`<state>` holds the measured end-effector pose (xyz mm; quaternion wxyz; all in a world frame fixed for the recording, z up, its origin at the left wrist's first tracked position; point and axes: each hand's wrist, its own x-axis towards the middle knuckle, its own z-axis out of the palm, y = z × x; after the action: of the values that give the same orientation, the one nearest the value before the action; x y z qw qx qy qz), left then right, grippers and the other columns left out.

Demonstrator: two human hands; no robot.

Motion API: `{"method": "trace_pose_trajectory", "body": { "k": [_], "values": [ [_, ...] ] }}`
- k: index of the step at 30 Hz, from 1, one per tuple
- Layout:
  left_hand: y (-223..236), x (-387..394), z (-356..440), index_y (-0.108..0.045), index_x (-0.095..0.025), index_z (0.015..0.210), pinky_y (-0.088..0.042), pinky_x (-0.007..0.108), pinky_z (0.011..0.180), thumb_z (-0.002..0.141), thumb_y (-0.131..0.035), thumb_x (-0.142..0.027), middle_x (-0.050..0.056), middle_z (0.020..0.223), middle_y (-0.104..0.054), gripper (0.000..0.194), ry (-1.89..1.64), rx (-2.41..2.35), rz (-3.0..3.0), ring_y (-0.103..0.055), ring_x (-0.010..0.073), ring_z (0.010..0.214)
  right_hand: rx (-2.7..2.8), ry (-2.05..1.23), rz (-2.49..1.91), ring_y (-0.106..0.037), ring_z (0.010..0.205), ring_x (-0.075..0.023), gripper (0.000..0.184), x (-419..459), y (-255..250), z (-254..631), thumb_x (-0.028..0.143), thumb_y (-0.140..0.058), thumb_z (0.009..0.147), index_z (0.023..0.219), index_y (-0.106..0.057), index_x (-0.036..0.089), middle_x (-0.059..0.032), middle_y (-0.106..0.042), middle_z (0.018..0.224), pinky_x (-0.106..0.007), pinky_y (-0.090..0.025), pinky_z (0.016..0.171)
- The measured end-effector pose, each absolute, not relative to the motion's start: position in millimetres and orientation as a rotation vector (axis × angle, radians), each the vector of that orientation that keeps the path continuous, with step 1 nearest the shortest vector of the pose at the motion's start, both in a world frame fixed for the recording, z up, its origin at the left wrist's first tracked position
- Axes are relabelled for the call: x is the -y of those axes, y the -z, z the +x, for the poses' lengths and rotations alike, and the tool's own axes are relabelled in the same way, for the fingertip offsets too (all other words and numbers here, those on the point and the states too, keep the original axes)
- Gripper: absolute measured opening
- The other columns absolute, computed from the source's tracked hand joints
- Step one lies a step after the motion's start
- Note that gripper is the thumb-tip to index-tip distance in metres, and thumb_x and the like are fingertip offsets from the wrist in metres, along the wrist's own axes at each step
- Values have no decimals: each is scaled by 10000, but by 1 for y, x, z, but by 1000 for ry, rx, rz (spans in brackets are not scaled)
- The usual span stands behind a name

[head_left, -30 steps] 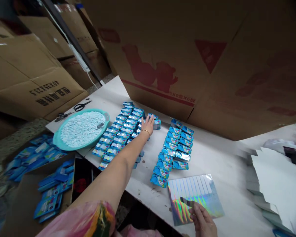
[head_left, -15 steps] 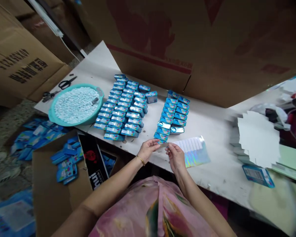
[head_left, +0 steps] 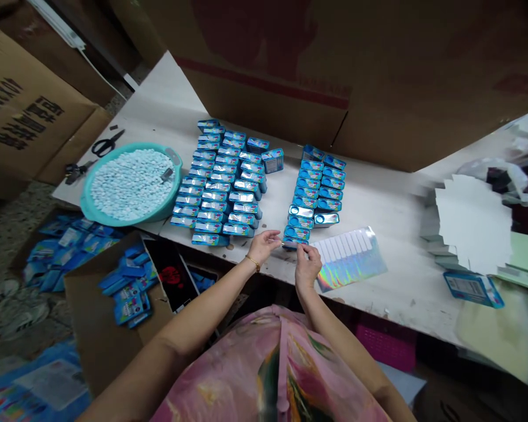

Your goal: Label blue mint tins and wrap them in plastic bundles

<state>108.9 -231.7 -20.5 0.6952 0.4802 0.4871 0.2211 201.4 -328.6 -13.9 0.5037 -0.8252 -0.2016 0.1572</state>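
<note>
At table edge (head_left: 378, 309), left hand (head_left: 262, 248) has joined right hand (head_left: 307, 266), apparently on strip (head_left: 290, 244).

A big brown cardboard carton (head_left: 378, 94) stands like a wall along the far edge of the white surface (head_left: 382, 187). Over to the left, another carton (head_left: 22, 111) with black lettering sits by the speckled floor (head_left: 2, 237), dimly lit.

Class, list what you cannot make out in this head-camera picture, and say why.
1. Any print on the strip between the left hand and right hand: head view, too small.
2. Floor of the bowl: head view, hidden under pale pieces.
3. Top of the large carton: head view, cut off by the upper edge.
</note>
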Motion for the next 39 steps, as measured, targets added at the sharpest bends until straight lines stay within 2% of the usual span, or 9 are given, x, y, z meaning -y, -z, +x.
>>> {"method": "trace_pose_trajectory", "body": {
  "k": [13,18,21,25,27,30,33,36,39],
  "values": [
    [46,220,112,-555,-112,908,-456,254,659,598,-617,-163,-18,666,-541,319,-435,-1018,1218,-537,83,599,643,-268,-2265,-477,793,-187,256,328,20,202,363,-462,799,732,-628,180,-49,-583,767,-313,-306,733],
    [56,227,111,-578,-131,916,-477,277,663,616,-608,-185,27,774,-591,306,-413,-1143,1365,-561,109,623,889,-202,-2387,-446,796,-196,235,335,17,210,319,-429,823,866,-609,175,-57,-545,793,-317,-283,707],
    [56,238,108,-595,-165,967,-472,313,773,686,-509,-170,65,967,-600,294,-466,-1163,1545,-585,152,797,1279,-204,-2444,-420,833,-216,255,342,8,215,230,-395,835,995,-594,237,-70,-540,869,-343,-268,715],
    [54,252,104,-564,-183,1084,-356,356,966,680,-422,-83,68,1174,-534,440,-388,-1035,1820,-468,198,1101,1821,-271,-2401,-420,826,-222,423,349,1,227,132,-401,801,1192,-477,277,-82,-538,906,-370,-273,728],
    [52,258,101,-569,-163,1076,-365,372,950,672,-432,-82,95,1154,-545,435,-273,-1120,1886,-480,220,1086,1876,-307,-2353,-439,831,-209,442,355,3,244,120,-395,797,1203,-469,277,-82,-538,933,-359,-291,728],
    [44,277,99,-608,-160,979,-428,363,844,748,-409,-173,99,961,-621,305,-139,-1241,1896,-568,214,912,1609,-278,-2396,-474,877,-190,398,370,10,289,121,-356,807,1146,-527,241,-75,-540,992,-328,-332,728],
    [29,309,115,-620,-179,906,-450,317,779,811,-374,-274,70,855,-640,280,-54,-1007,1935,-584,182,819,1502,-260,-2440,-463,1000,-208,359,382,19,348,149,-384,806,1127,-535,204,-75,-534,1100,-342,-349,793],
    [19,334,158,-571,-176,1036,-400,330,880,816,-400,-295,88,1042,-598,303,-120,-699,2076,-520,191,988,1682,-308,-2445,-357,1161,-253,416,381,31,404,150,-486,763,1174,-488,218,-69,-451,1257,-403,-312,884],
    [26,336,215,-468,-181,1179,-299,397,976,804,-434,-305,109,1239,-471,396,-187,-690,2237,-366,232,1177,1715,-333,-2538,-277,1217,-291,518,371,45,449,155,-592,695,1190,-466,239,-68,-421,1290,-454,-291,904]
  ]
}}
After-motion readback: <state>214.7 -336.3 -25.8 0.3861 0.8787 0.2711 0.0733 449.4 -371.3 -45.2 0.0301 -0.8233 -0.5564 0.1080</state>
